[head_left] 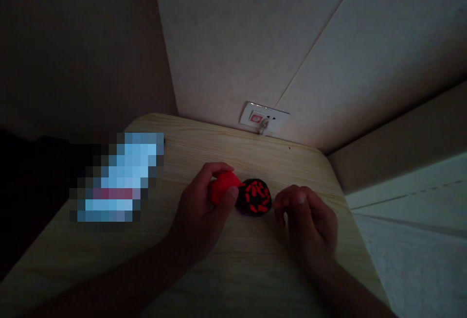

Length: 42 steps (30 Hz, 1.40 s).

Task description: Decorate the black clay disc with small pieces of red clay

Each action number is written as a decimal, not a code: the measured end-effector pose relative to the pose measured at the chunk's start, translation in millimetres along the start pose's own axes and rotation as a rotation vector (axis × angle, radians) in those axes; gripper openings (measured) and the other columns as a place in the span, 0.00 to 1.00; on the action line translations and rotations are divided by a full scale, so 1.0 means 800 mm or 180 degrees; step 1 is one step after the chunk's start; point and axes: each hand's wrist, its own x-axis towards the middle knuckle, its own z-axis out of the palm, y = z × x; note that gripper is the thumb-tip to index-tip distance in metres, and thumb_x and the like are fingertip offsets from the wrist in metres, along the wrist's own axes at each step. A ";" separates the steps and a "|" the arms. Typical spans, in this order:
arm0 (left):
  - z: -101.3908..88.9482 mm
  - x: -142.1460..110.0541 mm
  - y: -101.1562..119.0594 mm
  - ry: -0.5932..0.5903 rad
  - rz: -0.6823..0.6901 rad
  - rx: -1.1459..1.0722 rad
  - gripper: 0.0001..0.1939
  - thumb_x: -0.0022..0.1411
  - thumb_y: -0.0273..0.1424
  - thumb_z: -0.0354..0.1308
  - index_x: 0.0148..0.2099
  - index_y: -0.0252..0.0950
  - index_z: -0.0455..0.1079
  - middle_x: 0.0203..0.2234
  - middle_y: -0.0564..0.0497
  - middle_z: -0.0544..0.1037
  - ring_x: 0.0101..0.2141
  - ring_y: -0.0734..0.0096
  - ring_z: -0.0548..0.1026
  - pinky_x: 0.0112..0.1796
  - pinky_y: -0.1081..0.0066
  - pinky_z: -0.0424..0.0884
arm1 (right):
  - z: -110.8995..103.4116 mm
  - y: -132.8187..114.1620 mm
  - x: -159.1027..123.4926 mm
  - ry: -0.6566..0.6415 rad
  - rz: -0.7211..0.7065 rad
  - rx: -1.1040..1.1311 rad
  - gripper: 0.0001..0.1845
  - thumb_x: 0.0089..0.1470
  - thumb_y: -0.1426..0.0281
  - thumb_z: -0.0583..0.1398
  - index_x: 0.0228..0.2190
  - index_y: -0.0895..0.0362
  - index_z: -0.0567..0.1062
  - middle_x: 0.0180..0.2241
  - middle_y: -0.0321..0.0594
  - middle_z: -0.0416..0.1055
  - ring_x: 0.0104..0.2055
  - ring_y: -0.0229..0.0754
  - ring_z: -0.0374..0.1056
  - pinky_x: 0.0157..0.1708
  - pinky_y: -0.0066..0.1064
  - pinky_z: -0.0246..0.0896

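My left hand is closed around a lump of red clay, thumb pressed on its right side. Just right of it a dark round disc lies on the light wooden table; several small red pieces cover its top. My right hand rests on the table to the right of the disc, its fingertips pinched together near the disc's edge; what they hold, if anything, is too small to make out.
The room is dim. A white wall socket with a red switch sits on the wall behind the table. A blurred bright blue patch lies at the table's left. The table's right edge drops off to a pale floor.
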 end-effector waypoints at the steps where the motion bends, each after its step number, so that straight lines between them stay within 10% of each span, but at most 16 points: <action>1: 0.000 0.000 0.000 0.0000 0.0003 0.0012 0.10 0.69 0.35 0.59 0.51 0.42 0.68 0.41 0.54 0.76 0.41 0.68 0.74 0.42 0.69 0.69 | -0.002 0.001 -0.001 -0.0071 0.0000 0.0035 0.20 0.69 0.61 0.56 0.26 0.56 0.74 0.25 0.37 0.72 0.21 0.34 0.64 0.20 0.27 0.58; 11: 0.000 0.000 0.002 0.0022 -0.0011 0.0104 0.10 0.68 0.34 0.59 0.51 0.42 0.68 0.40 0.54 0.76 0.40 0.67 0.74 0.41 0.69 0.70 | 0.003 -0.006 0.000 -0.0060 -0.0283 -0.0340 0.01 0.60 0.70 0.66 0.35 0.53 0.78 0.32 0.37 0.74 0.24 0.33 0.64 0.19 0.25 0.57; 27: -0.002 0.002 0.003 0.0045 0.0001 0.0226 0.11 0.66 0.35 0.59 0.50 0.42 0.69 0.39 0.53 0.78 0.39 0.65 0.76 0.39 0.69 0.71 | -0.005 -0.012 -0.007 -0.0515 -0.0388 -0.0491 0.16 0.68 0.67 0.56 0.30 0.55 0.79 0.26 0.38 0.74 0.24 0.37 0.67 0.24 0.29 0.61; 42: -0.003 -0.002 -0.002 -0.0399 -0.0311 -0.0928 0.09 0.69 0.38 0.51 0.48 0.43 0.65 0.33 0.54 0.69 0.29 0.69 0.63 0.29 0.68 0.62 | 0.006 -0.009 0.002 -0.0021 -0.0492 -0.0455 0.08 0.53 0.73 0.69 0.28 0.53 0.76 0.26 0.34 0.76 0.27 0.36 0.72 0.27 0.25 0.68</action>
